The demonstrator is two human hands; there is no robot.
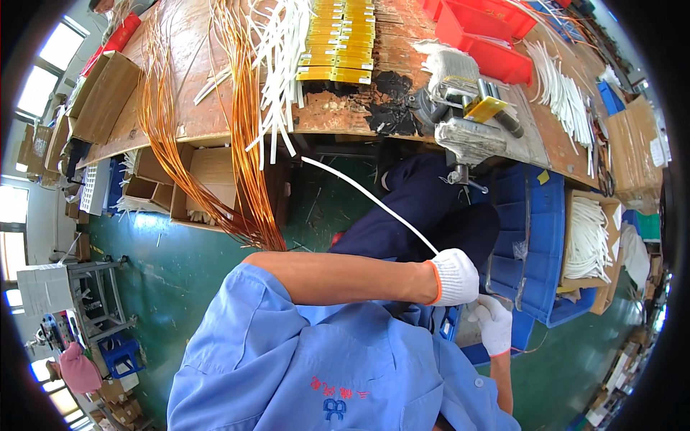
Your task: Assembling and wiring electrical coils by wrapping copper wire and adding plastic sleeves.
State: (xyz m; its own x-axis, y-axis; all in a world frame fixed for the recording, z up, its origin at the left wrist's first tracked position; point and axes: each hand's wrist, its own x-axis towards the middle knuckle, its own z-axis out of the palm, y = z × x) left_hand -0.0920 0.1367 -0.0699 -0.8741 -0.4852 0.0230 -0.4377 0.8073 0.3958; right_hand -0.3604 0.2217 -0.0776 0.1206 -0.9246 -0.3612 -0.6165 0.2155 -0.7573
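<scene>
One head-worn fisheye view looks steeply down, close over the workbench edge.

A long thin white tube slants up and away from the gloved fingers, gently bowed.

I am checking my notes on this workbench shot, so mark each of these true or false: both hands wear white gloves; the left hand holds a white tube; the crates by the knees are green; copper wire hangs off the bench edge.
1. Both hands wear white gloves. True: left hand, right hand.
2. The left hand holds a white tube. True.
3. The crates by the knees are green. False: they are blue.
4. Copper wire hangs off the bench edge. True.
5. Red bins stand on the floor. False: they sit on the bench.
</scene>
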